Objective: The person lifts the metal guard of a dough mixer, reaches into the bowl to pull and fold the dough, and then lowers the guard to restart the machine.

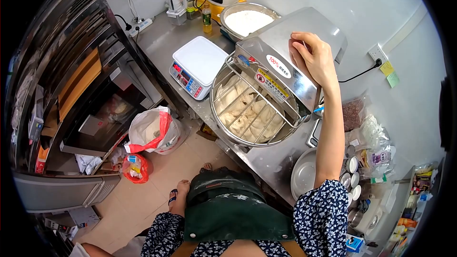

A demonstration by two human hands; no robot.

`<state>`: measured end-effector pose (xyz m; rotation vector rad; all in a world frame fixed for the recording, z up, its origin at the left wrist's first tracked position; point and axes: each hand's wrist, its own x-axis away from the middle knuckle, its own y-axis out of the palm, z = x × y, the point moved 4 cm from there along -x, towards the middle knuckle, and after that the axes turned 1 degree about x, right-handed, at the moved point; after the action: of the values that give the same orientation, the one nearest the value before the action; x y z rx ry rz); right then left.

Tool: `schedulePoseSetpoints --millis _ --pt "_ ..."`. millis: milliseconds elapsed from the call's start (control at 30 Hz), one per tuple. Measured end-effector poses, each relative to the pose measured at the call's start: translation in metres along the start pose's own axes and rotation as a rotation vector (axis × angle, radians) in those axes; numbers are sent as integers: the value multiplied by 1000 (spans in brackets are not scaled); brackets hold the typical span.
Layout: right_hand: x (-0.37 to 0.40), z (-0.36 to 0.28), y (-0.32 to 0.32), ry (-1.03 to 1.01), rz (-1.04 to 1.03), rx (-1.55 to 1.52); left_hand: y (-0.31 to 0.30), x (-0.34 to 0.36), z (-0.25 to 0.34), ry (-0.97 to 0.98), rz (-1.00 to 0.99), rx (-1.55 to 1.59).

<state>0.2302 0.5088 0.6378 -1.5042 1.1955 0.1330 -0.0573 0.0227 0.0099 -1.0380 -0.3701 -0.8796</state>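
Nearest my lens: a green apron (228, 209) and the blue floral right sleeve (321, 214); the left hand is out of frame.

Just beyond the sleeve, a round steel dish (303, 173) sits on the steel counter (271, 162) beside small lidded tins (352, 164).

The bare forearm rises to the right hand (312, 57), which rests on the mixer head (266, 50) of a dough mixer. The fingers (301, 38) lie close together and hook over its upper edge (thumb side pressed to the steel panel).

Below the head, the mixer bowl (223, 133) holds pale dough (247, 109) under a closed wire guard (259, 114).

Left of the bowl, just beside it, stands a white digital scale (200, 62).

Farther back: a basin of flour (248, 20), a yellow bottle (206, 17) and a white kettle (176, 0).
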Motion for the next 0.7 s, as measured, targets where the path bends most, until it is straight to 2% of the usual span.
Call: schedulePoseSetpoints --millis 700 --pt "0 -2 -1 2 17 3 0 2 7 -6 5 -19"
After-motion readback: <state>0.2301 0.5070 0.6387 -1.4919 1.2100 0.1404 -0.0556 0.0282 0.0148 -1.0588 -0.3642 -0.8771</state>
